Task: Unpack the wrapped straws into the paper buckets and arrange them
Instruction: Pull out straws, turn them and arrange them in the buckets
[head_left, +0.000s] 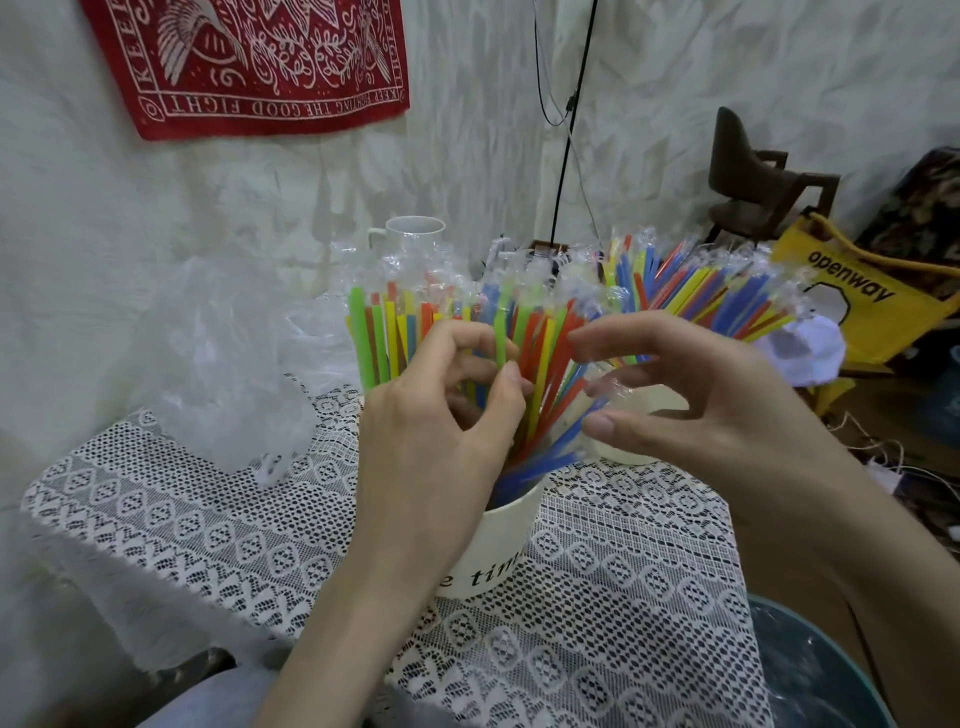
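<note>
Pinching thin plastic-wrapped straws (524, 332), left hand (441, 410) and right hand (691, 395) fingers curl above a smooth paper bucket (498, 545).

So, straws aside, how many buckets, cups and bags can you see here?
Paper buckets: 2
White cup: 1
Yellow bag: 1
Clear plastic bag: 1
Total: 5

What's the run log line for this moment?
step: arranging | straws: in bucket | left hand: pinching straws | right hand: curled beside straws
</note>
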